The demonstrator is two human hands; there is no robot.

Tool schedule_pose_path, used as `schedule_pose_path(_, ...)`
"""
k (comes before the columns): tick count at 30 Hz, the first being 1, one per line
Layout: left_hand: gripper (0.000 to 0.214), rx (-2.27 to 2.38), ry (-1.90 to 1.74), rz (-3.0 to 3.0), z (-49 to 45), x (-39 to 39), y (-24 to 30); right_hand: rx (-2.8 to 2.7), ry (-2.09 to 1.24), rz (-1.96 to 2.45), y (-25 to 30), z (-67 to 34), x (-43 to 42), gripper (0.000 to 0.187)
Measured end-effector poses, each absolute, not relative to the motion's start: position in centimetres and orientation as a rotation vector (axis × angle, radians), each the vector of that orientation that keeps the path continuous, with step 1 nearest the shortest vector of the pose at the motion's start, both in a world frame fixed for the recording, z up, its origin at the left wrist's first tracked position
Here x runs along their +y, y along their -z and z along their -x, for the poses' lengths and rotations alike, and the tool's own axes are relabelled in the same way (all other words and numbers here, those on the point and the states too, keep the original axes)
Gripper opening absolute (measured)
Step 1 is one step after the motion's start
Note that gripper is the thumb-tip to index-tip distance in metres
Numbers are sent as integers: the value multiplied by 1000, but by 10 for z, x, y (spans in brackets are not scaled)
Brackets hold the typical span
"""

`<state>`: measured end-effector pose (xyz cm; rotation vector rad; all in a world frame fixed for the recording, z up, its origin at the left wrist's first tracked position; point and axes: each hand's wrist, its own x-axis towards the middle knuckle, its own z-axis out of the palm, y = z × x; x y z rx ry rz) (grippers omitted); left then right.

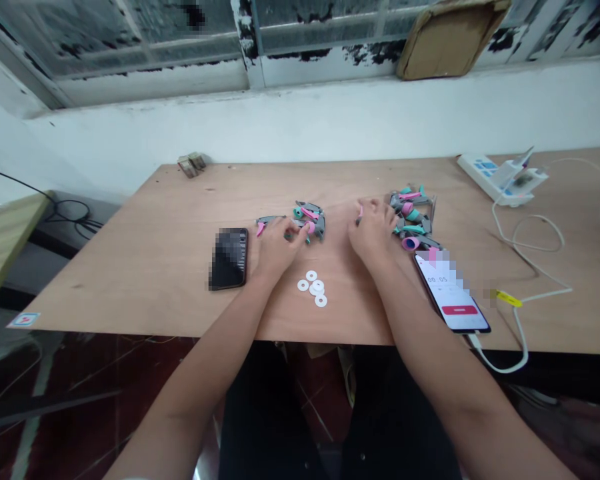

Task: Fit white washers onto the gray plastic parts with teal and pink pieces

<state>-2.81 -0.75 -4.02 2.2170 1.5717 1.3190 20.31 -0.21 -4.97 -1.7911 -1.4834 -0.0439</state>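
My left hand (281, 245) bends its fingers over a left-hand cluster of small grey, pink and teal plastic pieces (320, 223). Its thumb and fingertips close on a pink-and-grey piece (311, 228); part of the grip is hidden. Across a gap, my right hand (373, 228) is slightly blurred, fingers curled, with a bit of a pink-and-grey piece (360, 211) showing at the fingertips. Just right of that hand lies a second pile of similar plastic pieces (414, 215), partly covered by it. Several flat white rings (317, 288) lie on the table between my forearms, some overlapping.
A dark phone (229, 259) lies left of my left hand. Another phone (453, 293), screen lit and cable (525, 340) plugged in, lies by my right forearm. A white power strip (495, 179) sits at the back right of the wooden table (130, 267). Small blocks (191, 165) stand back left.
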Motion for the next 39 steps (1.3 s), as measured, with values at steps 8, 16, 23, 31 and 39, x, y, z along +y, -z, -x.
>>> schedule_pose_path(8,27,1230,-1071,-2304,23,-7,45,-1592,18,1878,61,-212,-1,48)
schedule_pose_path(16,21,1142,-1160,-2345,20,-17,39,-1709,-42,1693,61,-205,2,30)
schedule_pose_path(23,41,896,-652,-2596,12,-18,42,-1692,-46,1691,63,-203,5,25)
schedule_pose_path(31,87,1211,-401,-2596,-8,-11,41,-1409,-42,1439,43,-203,6,42)
schedule_pose_path(39,61,1248,-843,-2229,3,1,39,-832,-532,1136,58,-195,31,57)
